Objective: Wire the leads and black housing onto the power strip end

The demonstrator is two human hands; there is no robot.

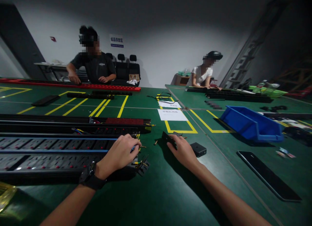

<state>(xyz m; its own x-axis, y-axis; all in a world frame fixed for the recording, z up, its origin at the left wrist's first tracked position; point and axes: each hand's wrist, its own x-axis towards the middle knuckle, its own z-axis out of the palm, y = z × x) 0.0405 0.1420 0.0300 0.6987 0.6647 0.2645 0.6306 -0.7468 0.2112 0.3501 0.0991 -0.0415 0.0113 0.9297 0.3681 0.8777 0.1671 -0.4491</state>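
My left hand (124, 151), with a dark watch on its wrist, lies over the right end of the black power strips (60, 161). Its fingers are pinched by a wire (142, 146) whose thin tip sticks out to the right. Just below, a yellow-green wire and a dark end piece (143, 167) hang from the nearest strip. My right hand (182, 149) is closed on a small flat black end cap (167, 138), held tilted just above the table. Beside that hand sits a black box-shaped piece (198, 149). A small brass-coloured screw (156, 142) rests left of the cap.
A blue bin (253, 123) and a phone (268, 175) are on the right. White paper labels (172, 115) lie ahead by yellow tape lines. Another strip (124, 121) lies behind. Two people work across the green table (156, 193), near a red rail (104, 86) and black rails (241, 95).
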